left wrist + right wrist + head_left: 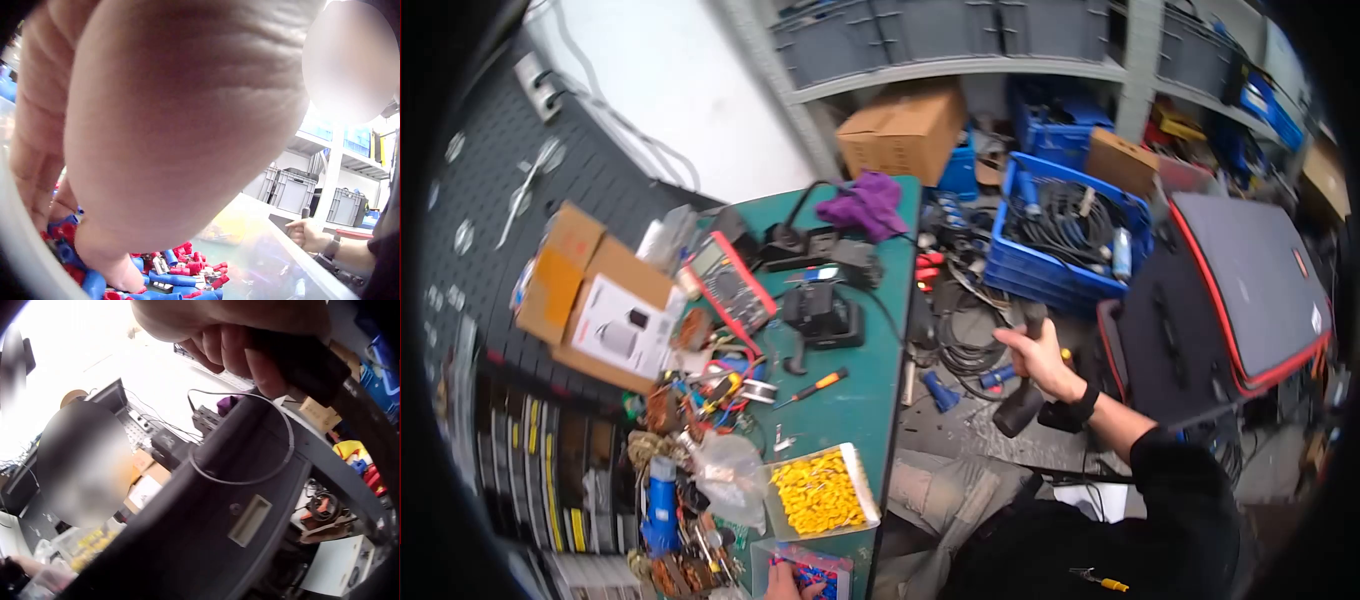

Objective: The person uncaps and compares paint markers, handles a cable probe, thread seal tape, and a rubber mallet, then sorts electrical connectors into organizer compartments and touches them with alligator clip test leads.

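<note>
My left hand [783,583] is down in a clear plastic bin [847,582] of red and blue crimp terminals [178,275]. In the left wrist view its thumb and fingers point down among the terminals, some lying between them; the fingertips are partly buried. Out past the bench's right edge, my right hand [1045,365] grips a dark tool [1017,408] by its black handle. The right wrist view shows the fingers curled round that handle, with a long dark part running on beyond it. The tool's exact kind I cannot tell.
On the green bench [830,410] are a bin of yellow terminals [815,492], a screwdriver [812,387], a red multimeter [733,285], a charger [825,315] and a purple cloth [862,205]. A blue crate [1040,270] of cables and a dark red-edged case [1250,290] stand to the right.
</note>
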Demonstrator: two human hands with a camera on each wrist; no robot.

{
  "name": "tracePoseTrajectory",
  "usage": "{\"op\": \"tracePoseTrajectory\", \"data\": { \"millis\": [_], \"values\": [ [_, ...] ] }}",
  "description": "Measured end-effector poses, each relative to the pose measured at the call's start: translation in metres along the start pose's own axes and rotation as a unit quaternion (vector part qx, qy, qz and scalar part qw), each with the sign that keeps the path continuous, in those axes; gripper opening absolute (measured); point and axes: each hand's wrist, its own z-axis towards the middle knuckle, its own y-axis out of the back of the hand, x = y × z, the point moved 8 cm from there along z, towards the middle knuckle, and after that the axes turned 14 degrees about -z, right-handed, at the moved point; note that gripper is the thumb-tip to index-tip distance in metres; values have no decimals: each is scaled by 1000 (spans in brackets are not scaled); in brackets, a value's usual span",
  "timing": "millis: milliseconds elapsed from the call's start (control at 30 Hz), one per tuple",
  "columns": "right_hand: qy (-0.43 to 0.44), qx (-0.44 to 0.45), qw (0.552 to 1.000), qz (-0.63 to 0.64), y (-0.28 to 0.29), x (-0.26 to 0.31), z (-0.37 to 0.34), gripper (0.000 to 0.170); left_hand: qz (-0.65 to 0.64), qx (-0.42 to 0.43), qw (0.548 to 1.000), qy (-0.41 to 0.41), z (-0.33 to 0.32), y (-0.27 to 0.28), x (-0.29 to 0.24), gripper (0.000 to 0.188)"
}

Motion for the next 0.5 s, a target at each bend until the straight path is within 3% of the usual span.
{"op": "tracePoseTrajectory", "data": {
  "millis": [100, 133, 167, 300, 367, 467, 500],
  "values": [
    [31, 30, 999, 24, 12, 69, -14, 45, 56, 14, 998, -19, -1, 0, 12, 22],
    [43, 41, 997, 39, 17, 99, -25, 46, 15, 7, 1000, -10, 3, 2, -4, 20],
    [91, 64, 992, 55, 24, 129, -35, 48, 16, 16, 1000, -14, 2, 4, -5, 20],
    [224, 21, 974, 32, 48, 202, -72, 53, -8, 12, 1000, 24, 0, 13, -1, 17],
    [220, 16, 975, 24, 46, 185, -67, 48, 1, -1, 999, 42, -3, 17, 5, 15],
    [196, -52, 971, -127, 29, 121, -29, 39, 29, -12, 998, 48, -5, 18, -2, 23],
    [181, -56, 954, -233, 27, 92, -13, 42, 43, -22, 998, 48, -4, 19, -10, 29]
  ]
}}
